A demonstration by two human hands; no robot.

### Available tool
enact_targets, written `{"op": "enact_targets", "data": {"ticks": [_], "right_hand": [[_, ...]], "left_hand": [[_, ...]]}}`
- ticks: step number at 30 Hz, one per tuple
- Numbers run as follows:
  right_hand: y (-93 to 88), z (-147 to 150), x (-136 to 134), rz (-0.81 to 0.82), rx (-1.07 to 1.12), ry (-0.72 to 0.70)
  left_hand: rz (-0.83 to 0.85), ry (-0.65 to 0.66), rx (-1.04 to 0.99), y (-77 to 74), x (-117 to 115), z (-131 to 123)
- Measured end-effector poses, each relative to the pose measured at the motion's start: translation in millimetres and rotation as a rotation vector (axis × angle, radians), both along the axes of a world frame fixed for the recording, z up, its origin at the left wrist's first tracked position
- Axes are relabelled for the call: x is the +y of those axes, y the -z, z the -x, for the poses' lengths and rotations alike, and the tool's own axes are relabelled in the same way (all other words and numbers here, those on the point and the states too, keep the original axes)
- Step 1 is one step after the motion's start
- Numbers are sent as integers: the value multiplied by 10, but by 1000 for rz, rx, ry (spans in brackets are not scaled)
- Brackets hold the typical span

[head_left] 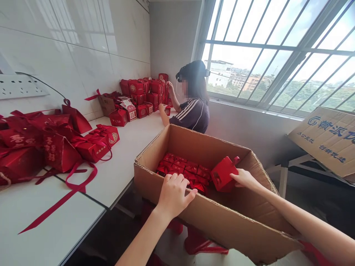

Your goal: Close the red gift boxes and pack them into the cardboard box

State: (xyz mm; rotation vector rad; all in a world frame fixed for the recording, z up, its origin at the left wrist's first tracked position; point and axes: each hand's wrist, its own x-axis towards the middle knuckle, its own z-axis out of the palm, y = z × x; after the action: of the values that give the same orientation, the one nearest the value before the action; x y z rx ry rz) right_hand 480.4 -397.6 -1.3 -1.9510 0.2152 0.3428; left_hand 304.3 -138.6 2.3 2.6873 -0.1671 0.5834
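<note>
My left hand [174,193] grips the near rim of a large open cardboard box [222,214], its fingers bent over the edge and the thumb lying along it. Inside the box, my right hand [246,180] holds a red gift box [224,174] by its right side, between thumb and fingers. The gift box is tilted and has a short ribbon at its upper corner. To its left, several red gift boxes [184,168] are packed close together on the bottom of the cardboard box.
A white table [111,181] at the left bears a heap of red gift boxes [55,140] with trailing ribbons. Farther back, a person [191,111] handles items by a stack of red boxes [141,94]. Flattened cardboard [327,138] leans at the right. Red stools [198,240] show below.
</note>
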Motion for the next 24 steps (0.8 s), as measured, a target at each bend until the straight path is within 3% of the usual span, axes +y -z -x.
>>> {"op": "enact_targets", "data": {"ticks": [4,7,18,24], "right_hand": [[162,-131,-19,45,107,13],[169,-151,14,14,168,20],[-342,200,356,-526,198,64],[-382,455,494,-748,304,65]], "left_hand": [[7,-3,4,11,8,5],[3,11,24,13,19,13],[15,8,-1,35,18,17],[21,18,37,41,25,19]]}}
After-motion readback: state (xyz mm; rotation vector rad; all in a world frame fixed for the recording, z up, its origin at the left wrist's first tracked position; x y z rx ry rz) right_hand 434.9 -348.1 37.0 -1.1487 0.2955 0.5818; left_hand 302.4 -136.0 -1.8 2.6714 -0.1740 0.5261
